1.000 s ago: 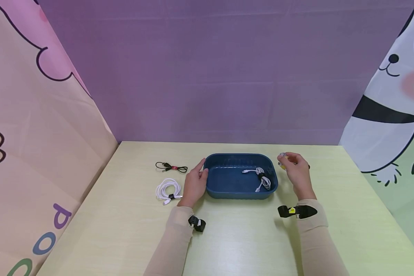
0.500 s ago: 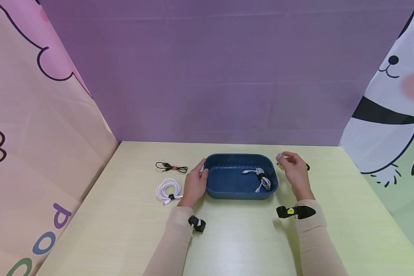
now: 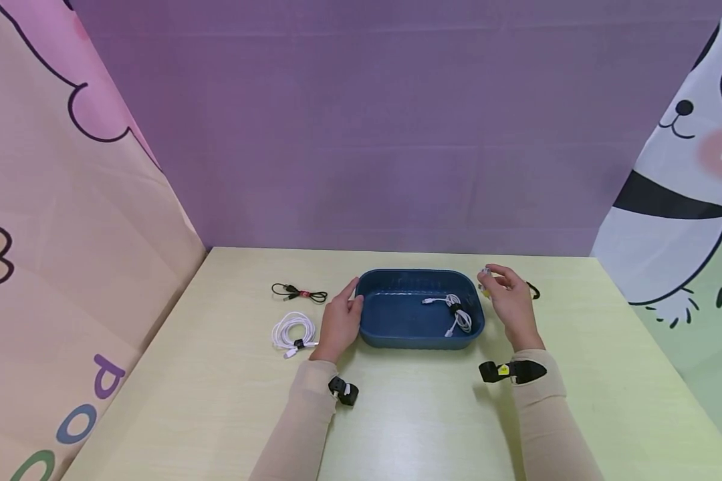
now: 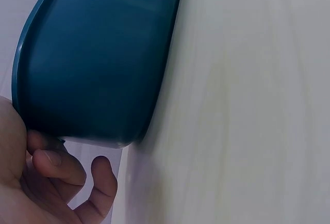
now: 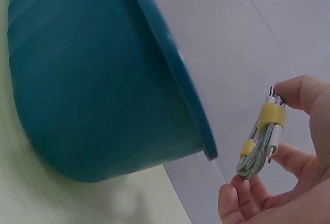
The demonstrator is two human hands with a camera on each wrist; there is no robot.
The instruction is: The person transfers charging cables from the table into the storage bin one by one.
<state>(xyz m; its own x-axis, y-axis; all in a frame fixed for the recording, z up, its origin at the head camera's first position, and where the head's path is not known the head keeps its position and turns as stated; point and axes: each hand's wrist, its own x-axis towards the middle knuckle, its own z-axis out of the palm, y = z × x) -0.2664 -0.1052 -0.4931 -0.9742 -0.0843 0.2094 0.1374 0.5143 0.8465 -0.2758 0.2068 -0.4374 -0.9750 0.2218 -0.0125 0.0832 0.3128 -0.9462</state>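
Note:
My left hand (image 3: 339,324) grips the left end of a dark blue plastic bin (image 3: 391,343); in the left wrist view several of its fingers (image 4: 59,164) are curled beside the bin's end wall. A white cable bundle with a black tie (image 3: 458,314) lies inside the bin, toward its right side. Just beyond the right rim, my right hand (image 3: 513,304) pinches a small coiled cable (image 5: 260,144) between thumb and fingertips. Two yellow bands wrap this light-coloured cable, and its plug ends show in the right wrist view. It is held in the air, outside the bin.
Left of the bin lie a thin black cable with a red tie (image 3: 301,292) and a coiled white cable with a black tie (image 3: 293,333). Part of a black loop (image 3: 535,290) shows behind the right hand. A purple backdrop (image 3: 361,127) stands behind the pale table (image 3: 397,414).
My right hand has moved slightly left, toward the bin's rim, with the coiled cable. More of the black loop behind it shows. The left hand and bin have stayed in place.

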